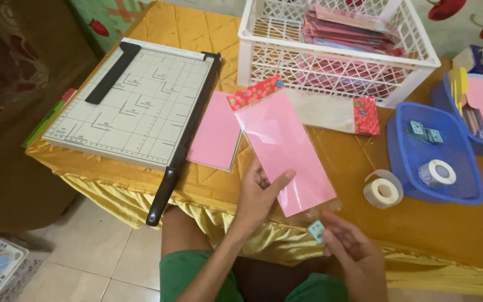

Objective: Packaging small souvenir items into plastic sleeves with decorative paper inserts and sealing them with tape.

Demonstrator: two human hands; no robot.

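Pink paper sleeve (286,151) pinned at six o'clock on the worktop (353,162) by left hand (259,193), grip closed on its near edge; right hand (349,246) pinching small blue tab (316,230); risk of creasing or slipping off the edge.

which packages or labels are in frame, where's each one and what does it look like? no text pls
Pink packet in clear sleeve: table edge, long rectangle, red floral header, held by left hand.
Small tag: teal square, at right hand.
Second packet: flat by the white basket, pale, red floral end.
Packet stack: in basket, pink.
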